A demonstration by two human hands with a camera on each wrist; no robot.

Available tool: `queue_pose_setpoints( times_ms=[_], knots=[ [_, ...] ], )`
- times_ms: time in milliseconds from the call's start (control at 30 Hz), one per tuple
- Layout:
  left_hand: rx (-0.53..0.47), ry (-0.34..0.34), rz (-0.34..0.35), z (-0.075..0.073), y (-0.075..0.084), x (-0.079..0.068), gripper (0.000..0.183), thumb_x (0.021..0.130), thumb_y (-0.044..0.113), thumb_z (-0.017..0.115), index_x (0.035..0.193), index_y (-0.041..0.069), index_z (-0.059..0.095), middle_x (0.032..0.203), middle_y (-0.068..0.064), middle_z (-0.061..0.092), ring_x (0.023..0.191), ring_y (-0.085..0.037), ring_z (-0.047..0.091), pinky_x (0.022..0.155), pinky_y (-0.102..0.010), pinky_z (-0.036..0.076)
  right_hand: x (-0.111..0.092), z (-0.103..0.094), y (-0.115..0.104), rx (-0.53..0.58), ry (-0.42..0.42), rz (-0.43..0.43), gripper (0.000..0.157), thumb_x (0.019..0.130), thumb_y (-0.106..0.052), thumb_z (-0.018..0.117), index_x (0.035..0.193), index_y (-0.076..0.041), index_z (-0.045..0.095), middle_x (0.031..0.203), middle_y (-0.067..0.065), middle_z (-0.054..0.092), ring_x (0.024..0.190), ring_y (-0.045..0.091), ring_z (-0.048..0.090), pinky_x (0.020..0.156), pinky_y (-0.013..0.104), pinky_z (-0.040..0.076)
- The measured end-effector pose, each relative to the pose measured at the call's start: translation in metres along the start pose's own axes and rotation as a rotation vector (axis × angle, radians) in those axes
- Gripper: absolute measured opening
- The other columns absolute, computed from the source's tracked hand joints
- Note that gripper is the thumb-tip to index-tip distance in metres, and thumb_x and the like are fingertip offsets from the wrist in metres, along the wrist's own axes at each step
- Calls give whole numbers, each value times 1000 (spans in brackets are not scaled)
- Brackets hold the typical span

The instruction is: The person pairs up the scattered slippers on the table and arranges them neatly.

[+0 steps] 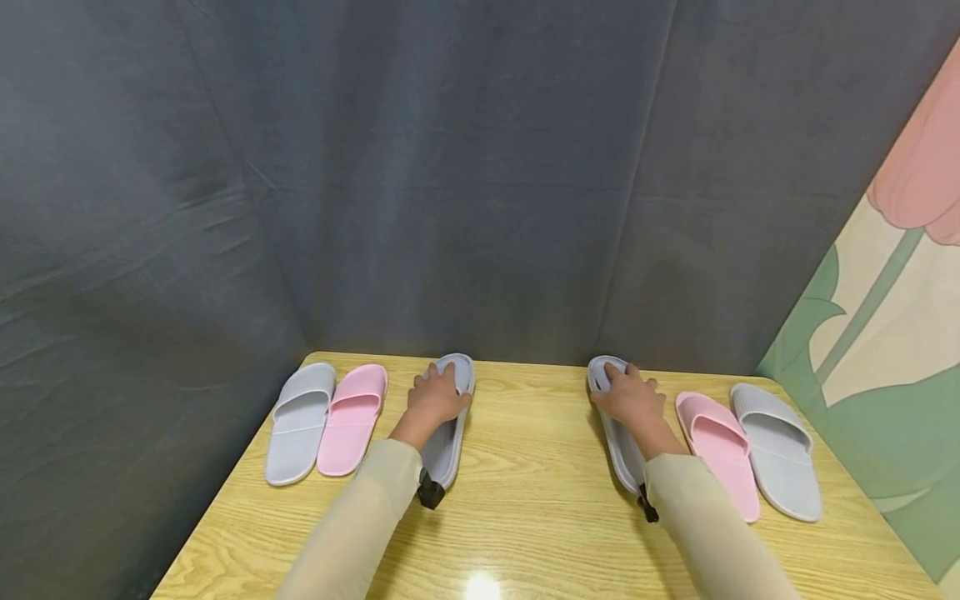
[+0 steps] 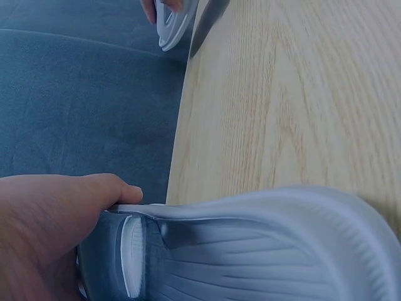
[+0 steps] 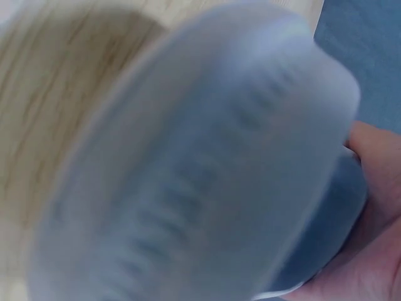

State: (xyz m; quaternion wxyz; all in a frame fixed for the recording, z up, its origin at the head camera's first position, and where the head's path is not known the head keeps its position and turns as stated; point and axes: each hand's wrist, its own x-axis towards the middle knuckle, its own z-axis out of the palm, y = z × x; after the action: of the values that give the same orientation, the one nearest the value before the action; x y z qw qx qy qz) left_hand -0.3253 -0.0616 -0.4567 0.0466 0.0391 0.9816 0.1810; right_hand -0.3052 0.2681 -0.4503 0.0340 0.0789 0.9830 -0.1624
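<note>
Centrally, the left hand [image 1: 437, 396] grips the left inner slipper [image 1: 448, 446] and the right hand [image 1: 632, 400] the right inner slipper [image 1: 621, 446], each by its far end, well apart over the wooden table [image 1: 532, 467], long axes running away from the curtain [image 1: 480, 208].

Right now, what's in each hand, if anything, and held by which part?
Left hand: a gray slipper, gripped at its strap, thumb at the side.
Right hand: another gray slipper, also gripped at the strap.
</note>
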Motion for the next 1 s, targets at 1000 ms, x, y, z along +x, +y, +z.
queue_pose_setpoints(
  times_ms=[1000],
  knots=[
    [-18, -28, 18, 11, 25, -2, 74, 100, 45, 57, 159, 9, 31, 160, -28, 24, 138, -54, 35, 107, -62, 38, -4, 9, -38, 14, -13, 3, 75, 93, -38, 60, 158, -12, 35, 157, 31, 28, 130, 61, 36, 98, 73, 34]
  ],
)
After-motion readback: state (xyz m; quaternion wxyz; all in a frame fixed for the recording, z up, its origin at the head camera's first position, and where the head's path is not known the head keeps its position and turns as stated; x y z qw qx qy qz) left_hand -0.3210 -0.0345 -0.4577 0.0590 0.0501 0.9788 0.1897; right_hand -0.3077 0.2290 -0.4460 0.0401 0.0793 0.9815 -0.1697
